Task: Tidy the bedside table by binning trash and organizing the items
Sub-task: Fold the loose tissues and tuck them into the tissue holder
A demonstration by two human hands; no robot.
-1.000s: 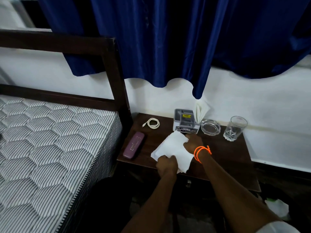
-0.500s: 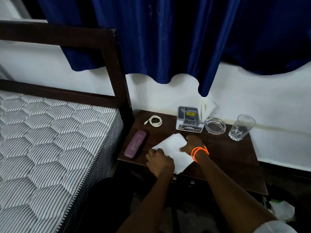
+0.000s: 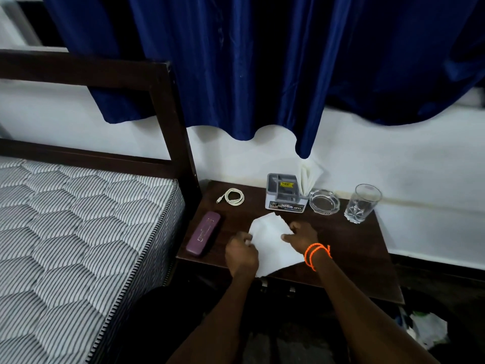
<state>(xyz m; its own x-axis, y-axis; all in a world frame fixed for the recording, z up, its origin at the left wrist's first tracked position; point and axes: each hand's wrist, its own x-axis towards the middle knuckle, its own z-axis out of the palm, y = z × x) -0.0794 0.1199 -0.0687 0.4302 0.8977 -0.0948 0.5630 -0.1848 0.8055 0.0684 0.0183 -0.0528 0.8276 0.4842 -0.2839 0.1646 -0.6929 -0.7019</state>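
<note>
A white tissue sheet [image 3: 273, 243] lies flat near the front of the dark wooden bedside table [image 3: 349, 248]. My left hand [image 3: 241, 252] pinches its left edge. My right hand [image 3: 301, 236], with orange bands on the wrist, presses on its right edge. Behind them stand a grey organizer box [image 3: 286, 193] with folded white napkins [image 3: 309, 176] in it, a glass ashtray [image 3: 324, 202] and an empty drinking glass [image 3: 363, 203]. A coiled white cable [image 3: 232, 197] and a purple case [image 3: 203, 237] lie on the table's left side.
A bed with a striped mattress [image 3: 78, 232] and dark headboard post [image 3: 178, 122] borders the table on the left. A blue curtain [image 3: 262, 61] hangs above. A bag of trash [image 3: 425, 329] lies on the floor at the lower right.
The tissue, held up off the table a second ago, now lies flat on it. My left hand shifted from its lower edge to its left edge.
</note>
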